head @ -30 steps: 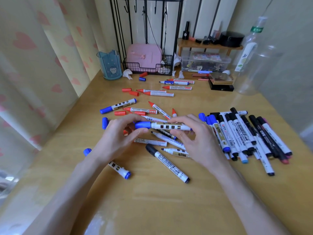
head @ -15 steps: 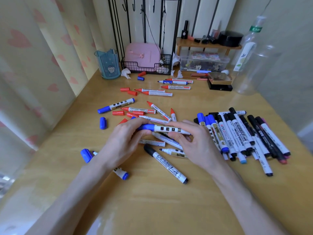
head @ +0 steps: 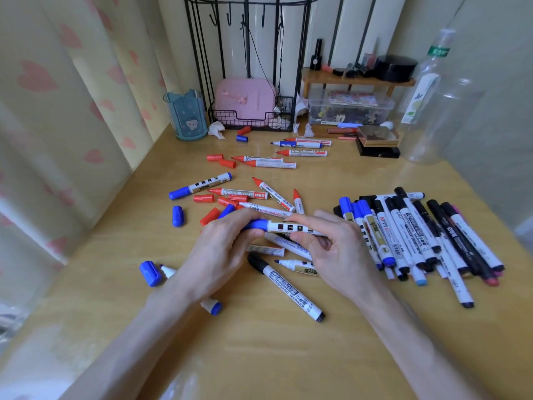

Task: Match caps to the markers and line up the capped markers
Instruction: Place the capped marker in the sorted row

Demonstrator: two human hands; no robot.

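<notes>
Above the desk [head: 288, 356], both hands hold one blue marker [head: 291, 227] level over the loose pile: the left hand [head: 222, 252] pinches its blue cap [head: 255, 224], the right hand [head: 334, 249] grips the white barrel. At the right, a row of capped markers [head: 418, 238] lies side by side, touching. Loose red caps [head: 215, 157], blue caps [head: 178, 216] and uncapped red markers [head: 274, 193] lie scattered beyond the hands, with a capped black marker [head: 285, 287] just below them.

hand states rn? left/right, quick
Left hand: closed on the blue cap end of the blue marker.
Right hand: closed on the same marker's white barrel.
</notes>
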